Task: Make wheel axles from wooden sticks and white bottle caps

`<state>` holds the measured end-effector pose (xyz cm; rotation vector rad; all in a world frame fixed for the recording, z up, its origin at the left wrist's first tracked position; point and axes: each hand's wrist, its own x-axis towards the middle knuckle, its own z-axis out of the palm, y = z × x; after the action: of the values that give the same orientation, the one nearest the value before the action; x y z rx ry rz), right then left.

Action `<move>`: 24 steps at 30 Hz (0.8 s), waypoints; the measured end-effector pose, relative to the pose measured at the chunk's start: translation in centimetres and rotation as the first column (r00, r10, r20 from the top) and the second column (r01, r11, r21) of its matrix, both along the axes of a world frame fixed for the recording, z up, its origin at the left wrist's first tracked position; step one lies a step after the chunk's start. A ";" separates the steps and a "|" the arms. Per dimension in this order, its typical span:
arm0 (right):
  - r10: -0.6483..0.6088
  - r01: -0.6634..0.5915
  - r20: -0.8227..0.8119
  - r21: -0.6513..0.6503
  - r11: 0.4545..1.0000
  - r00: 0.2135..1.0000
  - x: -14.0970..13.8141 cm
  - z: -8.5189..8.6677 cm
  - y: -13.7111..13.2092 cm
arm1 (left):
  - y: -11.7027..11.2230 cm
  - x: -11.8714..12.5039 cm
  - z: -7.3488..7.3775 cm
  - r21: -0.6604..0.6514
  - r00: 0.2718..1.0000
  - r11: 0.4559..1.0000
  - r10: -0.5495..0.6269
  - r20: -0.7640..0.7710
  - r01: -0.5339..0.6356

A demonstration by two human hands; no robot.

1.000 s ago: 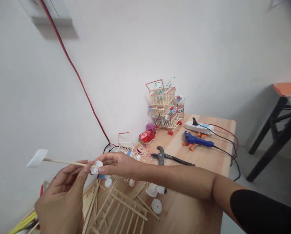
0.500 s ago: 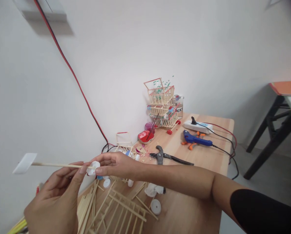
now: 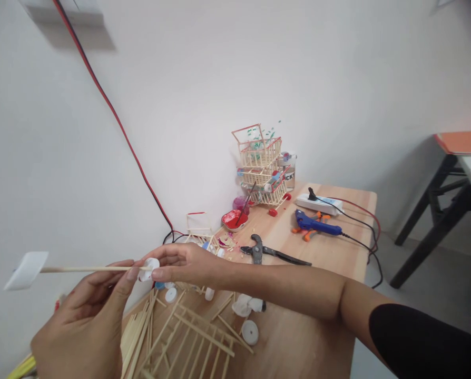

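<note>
My left hand pinches a thin wooden stick between thumb and fingers. On the stick's left end is a white cap-like piece, seen side-on. A white bottle cap sits at the stick's right end, its open side towards me. My right hand is closed on this cap, thumb at its near rim and fingers behind. Below the hands lies a frame of wooden sticks, beside a bundle of loose sticks.
Small carts built of sticks are stacked by the wall. Nearby are a red paint dish, black pliers, a blue glue gun and a power strip. White caps lie on the wooden table.
Both hands, with the stick and cap, have shifted slightly left in view. The white piece on the stick's left end has turned a little. The cap stays in my right hand.
</note>
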<state>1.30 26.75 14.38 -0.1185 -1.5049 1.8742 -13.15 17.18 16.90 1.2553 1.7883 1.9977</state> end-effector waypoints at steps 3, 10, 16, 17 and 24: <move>0.010 -0.010 0.003 0.004 1.000 1.000 0.1 0.0 0.0 | -0.1 0.5 0.3 0.026 1.000 1.000 -0.002 0.003 0.002; -0.008 0.008 0.017 -0.040 0.999 1.000 -0.2 -0.1 0.2 | -0.2 1.4 0.7 0.028 0.999 1.000 -0.012 0.044 0.011; -0.003 0.004 0.017 -0.057 0.998 1.000 -0.1 -0.1 0.1 | 0.0 0.9 0.3 0.009 0.999 1.000 0.004 0.049 -0.005; -0.003 0.004 0.015 -0.056 0.998 1.000 0.0 0.0 0.1 | 0.0 0.9 0.3 0.005 0.999 1.000 0.008 0.048 -0.009; -0.026 0.026 0.001 -0.010 1.000 1.000 0.0 0.0 -0.1 | 0.0 1.0 0.5 0.000 0.998 1.000 -0.003 0.056 0.003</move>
<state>1.31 26.64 14.39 -0.1428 -1.4880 1.8612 -12.10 17.16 17.39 1.1891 1.7600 2.0104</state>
